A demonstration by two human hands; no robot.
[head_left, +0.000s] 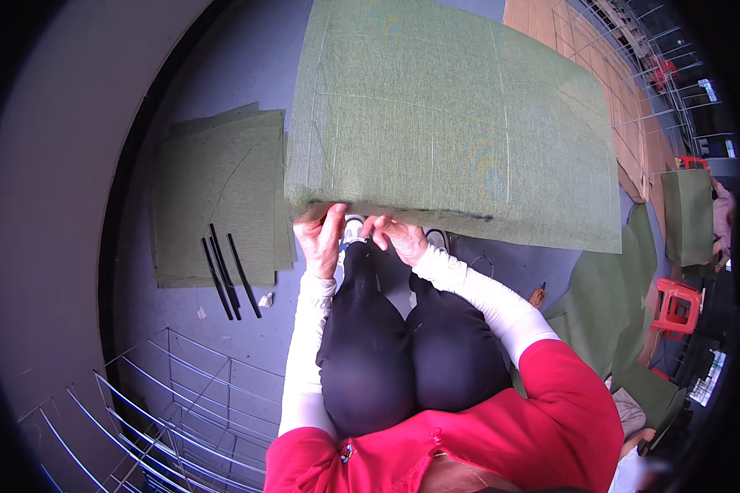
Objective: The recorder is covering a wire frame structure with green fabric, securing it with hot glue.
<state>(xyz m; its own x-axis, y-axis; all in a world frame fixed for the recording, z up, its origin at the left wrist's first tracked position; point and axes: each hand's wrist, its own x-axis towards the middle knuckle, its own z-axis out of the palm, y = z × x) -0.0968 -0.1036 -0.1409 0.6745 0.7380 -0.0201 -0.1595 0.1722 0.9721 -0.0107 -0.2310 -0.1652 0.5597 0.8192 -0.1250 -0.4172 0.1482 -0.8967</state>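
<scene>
A large green mesh sheet [411, 123] spreads out in front of my knees, with pale straight lines showing through it. Along its near edge runs a dark uneven strip or seam. My left hand [322, 240] pinches that edge near its left corner, thumb on top and the other fingers partly hidden beneath. Just to the right, my right hand [399, 238] is held below the same edge with thumb and fingers drawn together. Whatever is between them, perhaps something thin, is too small to make out.
At left, flat green mesh pieces [214, 197] lie stacked, with several black rods [224, 275] across their lower edge. Wire racks [181, 411] stand at lower left. Rightward are a wooden-handled tool [538, 295], more green mesh [604, 292], a red stool [677, 308], cardboard [551, 29] and other people.
</scene>
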